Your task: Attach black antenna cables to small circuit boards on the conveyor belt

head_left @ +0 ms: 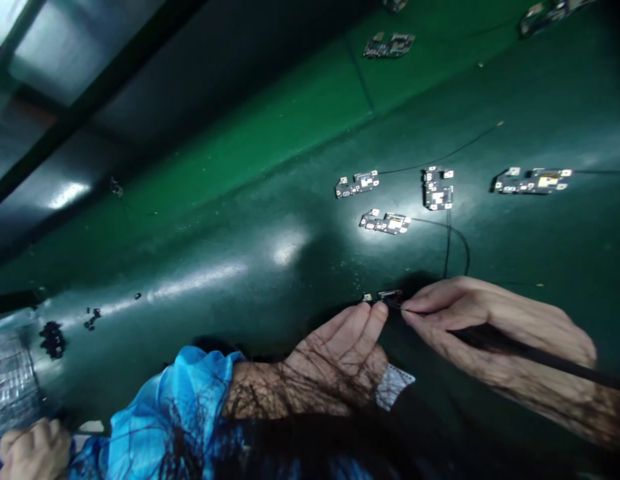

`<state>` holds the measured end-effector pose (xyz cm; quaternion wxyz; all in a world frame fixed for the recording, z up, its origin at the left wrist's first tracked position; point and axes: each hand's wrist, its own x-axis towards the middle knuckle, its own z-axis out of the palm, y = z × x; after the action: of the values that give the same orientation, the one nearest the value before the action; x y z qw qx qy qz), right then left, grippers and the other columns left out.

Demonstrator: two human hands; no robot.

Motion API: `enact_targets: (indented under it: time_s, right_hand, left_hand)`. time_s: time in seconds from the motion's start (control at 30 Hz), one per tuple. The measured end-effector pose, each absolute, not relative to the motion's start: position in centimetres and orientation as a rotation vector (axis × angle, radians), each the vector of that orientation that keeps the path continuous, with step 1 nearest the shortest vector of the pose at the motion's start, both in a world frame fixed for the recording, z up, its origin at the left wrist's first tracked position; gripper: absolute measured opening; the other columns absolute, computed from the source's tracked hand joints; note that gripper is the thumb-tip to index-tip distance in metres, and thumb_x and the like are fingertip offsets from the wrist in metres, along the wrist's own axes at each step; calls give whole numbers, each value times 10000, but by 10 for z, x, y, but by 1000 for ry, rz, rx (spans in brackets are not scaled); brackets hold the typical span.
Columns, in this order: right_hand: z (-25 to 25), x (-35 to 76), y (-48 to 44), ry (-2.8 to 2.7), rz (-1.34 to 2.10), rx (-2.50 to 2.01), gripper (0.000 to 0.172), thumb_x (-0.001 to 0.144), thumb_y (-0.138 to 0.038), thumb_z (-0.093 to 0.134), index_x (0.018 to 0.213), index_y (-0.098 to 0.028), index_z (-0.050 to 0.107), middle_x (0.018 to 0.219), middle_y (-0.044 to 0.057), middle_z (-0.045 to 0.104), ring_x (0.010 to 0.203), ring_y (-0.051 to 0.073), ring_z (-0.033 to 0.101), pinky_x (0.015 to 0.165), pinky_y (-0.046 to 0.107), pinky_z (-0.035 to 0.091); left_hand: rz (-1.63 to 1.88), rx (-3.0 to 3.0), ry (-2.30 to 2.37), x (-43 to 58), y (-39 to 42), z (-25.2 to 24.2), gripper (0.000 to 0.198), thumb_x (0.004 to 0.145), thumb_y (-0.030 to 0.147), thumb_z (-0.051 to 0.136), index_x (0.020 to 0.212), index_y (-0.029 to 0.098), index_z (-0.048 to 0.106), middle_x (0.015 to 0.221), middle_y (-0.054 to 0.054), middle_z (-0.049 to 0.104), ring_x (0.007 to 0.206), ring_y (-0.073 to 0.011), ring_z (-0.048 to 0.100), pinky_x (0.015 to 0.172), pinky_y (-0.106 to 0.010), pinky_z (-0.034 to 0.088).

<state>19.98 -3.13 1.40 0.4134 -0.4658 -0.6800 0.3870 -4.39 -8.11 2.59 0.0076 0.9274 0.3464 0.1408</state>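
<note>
My left hand is closed, its fingertips pinching a small circuit board by its near edge. Only a narrow strip of that board shows above the fingers. My right hand grips black tweezers. Their tip, partly hidden by the fingers, is at the right end of the held board, by a thin dark cable. Just beyond the hands lies a circuit board with a thin black cable curving toward my right hand. A circuit board marked B has its cable running the same way. Dark strands of hair partly cover my hands.
More boards lie on the green table mat: one at centre, one at right, one farther back. Small black parts and a clear plastic bag are at left. Another person's hand is at lower left.
</note>
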Motion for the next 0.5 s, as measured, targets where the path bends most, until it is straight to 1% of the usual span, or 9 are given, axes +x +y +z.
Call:
enact_targets:
  time_s: [0.1, 0.17, 0.23, 0.3, 0.37, 0.43, 0.5]
  right_hand:
    - [11, 199, -31, -1683, 988, -1168, 242, 1029, -207, 861, 853, -323, 742, 881, -14, 866, 704, 174, 863, 655, 240, 719]
    - [9, 199, -31, -1657, 998, -1168, 237, 1024, -223, 869, 853, -327, 742, 877, -17, 862, 719, 175, 864, 657, 244, 715]
    - [8, 201, -31, -1624, 976, -1179, 251, 998, -218, 892, 848, -334, 728, 876, -20, 862, 745, 183, 872, 666, 252, 716]
    - [8, 205, -30, -1625, 935, -1200, 220, 993, -200, 884, 904, -346, 746, 929, -13, 890, 779, 196, 888, 689, 272, 731]
    - [10, 210, -27, -1726, 869, -1153, 205, 1013, -167, 834, 1041, -366, 796, 1002, -2, 926, 802, 215, 903, 729, 303, 757]
    - [9, 216, -23, -1911, 765, -1075, 309, 1025, -133, 793, 1205, -382, 828, 1063, 11, 949, 845, 242, 918, 779, 346, 779]
    - [5, 219, -20, -2088, 627, -1007, 374, 1018, -129, 802, 1287, -386, 843, 1087, 28, 957, 887, 275, 926, 781, 389, 783]
  left_hand:
    - [477, 2915, 1059, -45, -80, 23, 342, 1065, 106, 464, 1059, 208, 790, 1436, -161, 915, 1410, -270, 846, 1482, -418, 461]
    - [462, 2947, 1035, -47, -79, 21, 310, 1074, 142, 490, 1033, 224, 786, 1443, -157, 914, 1404, -272, 848, 1486, -426, 455]
    - [439, 2976, 1016, -49, -77, 19, 249, 1081, 203, 547, 988, 248, 774, 1457, -149, 910, 1402, -269, 846, 1460, -410, 492]
    - [467, 2979, 1002, -52, -76, 19, 209, 1088, 255, 605, 951, 265, 762, 1446, -130, 917, 1379, -258, 852, 1398, -386, 564]
    - [502, 2972, 962, -54, -76, 20, 200, 1107, 289, 650, 955, 282, 779, 1423, -61, 931, 1356, -222, 853, 1345, -360, 617]
    - [456, 2983, 841, -55, -78, 20, 181, 1121, 354, 702, 999, 326, 833, 1433, 39, 927, 1364, -175, 841, 1312, -311, 642]
    - [341, 2991, 727, -55, -78, 20, 161, 1101, 443, 747, 1031, 387, 881, 1462, 105, 910, 1390, -150, 833, 1253, -244, 666]
